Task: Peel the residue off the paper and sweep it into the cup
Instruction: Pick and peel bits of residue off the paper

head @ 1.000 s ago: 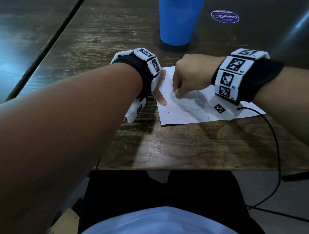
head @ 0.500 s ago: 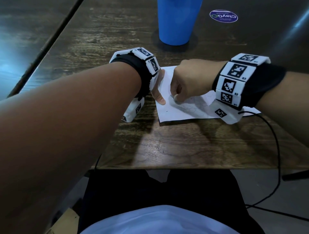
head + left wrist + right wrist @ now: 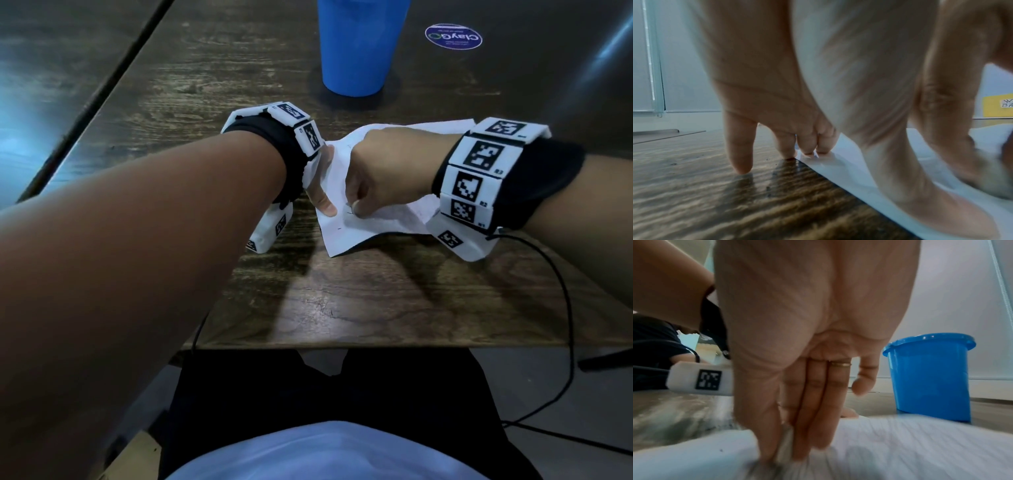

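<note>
A white paper (image 3: 346, 233) lies rumpled on the dark wooden table (image 3: 342, 308), with faint pencil scribble on it. My left hand (image 3: 320, 195) presses the paper's left edge with its thumb; in the left wrist view its straight fingers (image 3: 807, 146) stand on the table and on the paper (image 3: 849, 175). My right hand (image 3: 356, 205) pinches a small grey bit of residue (image 3: 786, 441) against the paper (image 3: 920, 443) between thumb and fingertips. The blue cup (image 3: 356, 51) stands upright beyond the paper, and shows behind my right hand (image 3: 795, 451) as the cup (image 3: 929, 378).
A round blue sticker (image 3: 454, 37) lies on the table at the far right. A black cable (image 3: 568, 308) hangs from my right wrist over the table's near edge. A seam (image 3: 102, 85) between two tabletops runs along the left.
The paper lay flat before; now it is buckled and turned, its right part raised. My right hand has slid left towards my left thumb, still pinching. My left hand has stayed put.
</note>
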